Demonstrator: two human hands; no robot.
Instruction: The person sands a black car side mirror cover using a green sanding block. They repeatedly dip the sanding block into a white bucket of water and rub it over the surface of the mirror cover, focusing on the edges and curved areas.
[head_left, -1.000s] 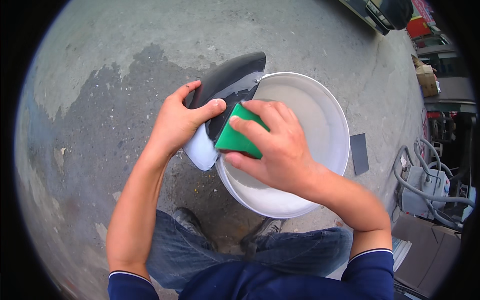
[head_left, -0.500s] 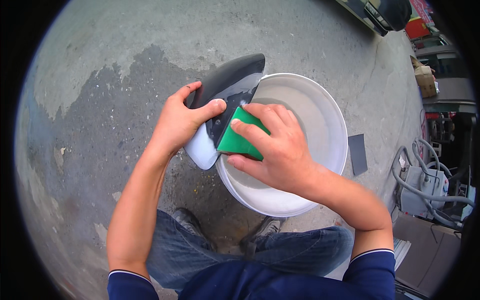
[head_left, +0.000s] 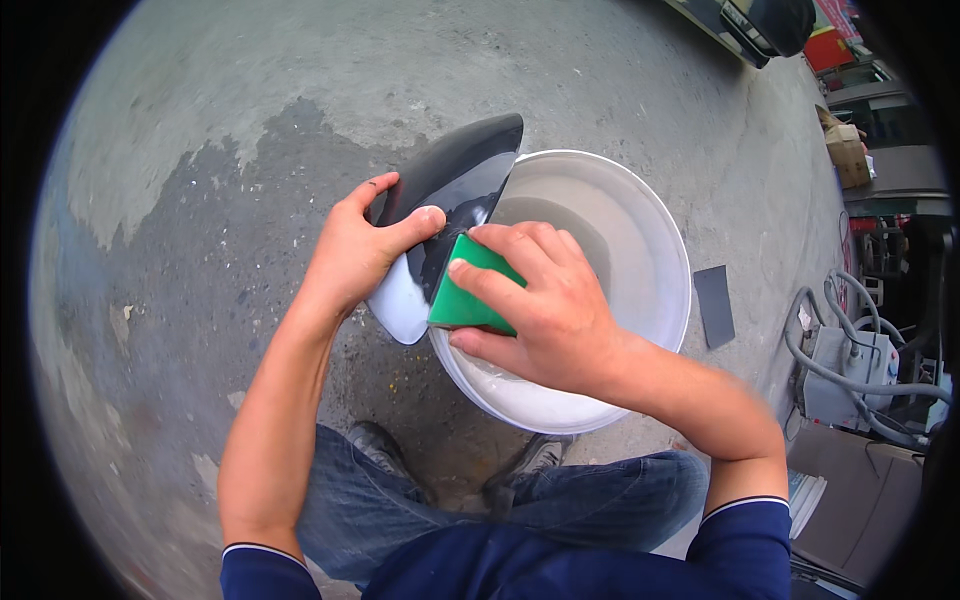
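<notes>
A curved black car-part-like panel (head_left: 460, 165), pointed at its far end and pale at its near end, slants over the left rim of a white bucket (head_left: 655, 290). Its surface glistens as if wet. My left hand (head_left: 352, 245) grips the panel's left edge, thumb on top and fingers around the outer side. In my right hand (head_left: 565, 310) is a green sanding block (head_left: 474, 298), held between thumb and fingers at the panel's lower right edge. Cloudy water (head_left: 575, 225) shows inside the bucket. The block's underside is hidden.
Right of the bucket, a dark rectangular sheet (head_left: 714, 306) lies on the concrete floor (head_left: 230, 290), which has a dark patch. A grey box with hoses (head_left: 845, 370) stands at the far right, a cardboard box (head_left: 847, 160) beyond it. My shoes (head_left: 385, 455) are near the bucket.
The green block and my right hand have shifted slightly down and left along the panel's edge. My left hand still holds the panel, almost unmoved.
</notes>
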